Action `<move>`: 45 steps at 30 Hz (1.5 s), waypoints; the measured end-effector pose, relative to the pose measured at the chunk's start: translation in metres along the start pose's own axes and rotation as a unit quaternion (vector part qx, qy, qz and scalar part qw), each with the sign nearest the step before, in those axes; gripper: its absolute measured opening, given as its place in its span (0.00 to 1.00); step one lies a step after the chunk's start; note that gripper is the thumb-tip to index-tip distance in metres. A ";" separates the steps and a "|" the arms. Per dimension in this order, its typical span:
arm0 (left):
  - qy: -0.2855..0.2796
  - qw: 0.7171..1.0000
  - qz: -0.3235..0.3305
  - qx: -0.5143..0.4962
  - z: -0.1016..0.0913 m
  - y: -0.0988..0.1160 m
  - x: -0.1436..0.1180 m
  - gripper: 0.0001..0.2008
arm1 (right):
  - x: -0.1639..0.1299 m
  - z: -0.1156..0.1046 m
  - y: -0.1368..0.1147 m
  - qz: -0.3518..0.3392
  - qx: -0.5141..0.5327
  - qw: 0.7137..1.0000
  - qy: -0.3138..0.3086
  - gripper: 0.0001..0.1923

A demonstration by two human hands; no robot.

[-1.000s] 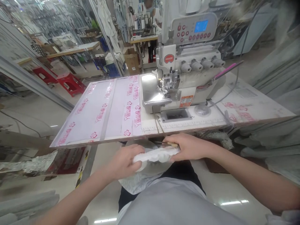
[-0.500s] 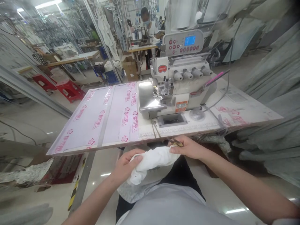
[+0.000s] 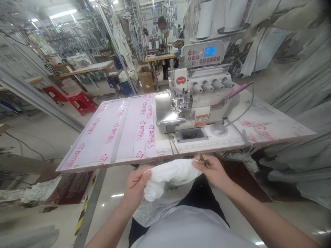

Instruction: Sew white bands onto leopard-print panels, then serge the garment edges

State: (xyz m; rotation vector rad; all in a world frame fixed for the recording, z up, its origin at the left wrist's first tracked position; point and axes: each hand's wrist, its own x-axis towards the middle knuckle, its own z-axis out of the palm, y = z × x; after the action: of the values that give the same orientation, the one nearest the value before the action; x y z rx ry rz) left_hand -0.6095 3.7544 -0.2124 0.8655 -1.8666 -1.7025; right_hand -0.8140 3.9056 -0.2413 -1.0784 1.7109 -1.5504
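A bunched piece of white fabric is stretched between my two hands, above my lap and just in front of the table edge. My left hand pinches its left end between thumb and fingers. At the other end my right hand grips the fabric's edge, and a small pair of brass-coloured thread snips sits in the same hand. Part of the cloth hangs down toward my knees. Beyond the hands stands a white overlock sewing machine, with nothing under its needle that I can make out.
The machine table has plastic film with pink print on its left side. Grey fabric hangs close on the right. Red stools and a cardboard box stand behind. A co-worker sits at another machine.
My hands have moved slightly apart, and the fabric is spread flatter between them. The snips' blades now point up and left. The view has shifted a little.
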 end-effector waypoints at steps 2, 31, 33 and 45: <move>-0.011 1.000 0.021 0.013 -0.001 0.002 0.001 0.14 | 0.000 0.001 -0.002 -0.011 -0.015 1.000 0.008 0.19; -0.130 0.976 -0.050 -0.170 0.029 0.007 0.026 0.10 | 0.015 0.017 -0.003 0.049 0.241 0.968 0.041 0.14; -0.118 0.978 -0.052 -0.164 0.030 0.008 0.026 0.10 | 0.016 0.018 -0.001 0.038 0.232 0.971 0.039 0.14; -0.078 0.978 -0.108 -0.162 0.031 0.006 0.022 0.10 | 0.021 0.010 -0.023 0.015 0.071 0.995 -0.075 0.11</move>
State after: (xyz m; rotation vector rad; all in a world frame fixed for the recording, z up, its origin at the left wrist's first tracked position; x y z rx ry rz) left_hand -0.6474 3.7607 -0.2115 0.8449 -1.5671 -2.1901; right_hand -0.8119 3.8829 -0.2178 -1.0631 1.4868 -1.5079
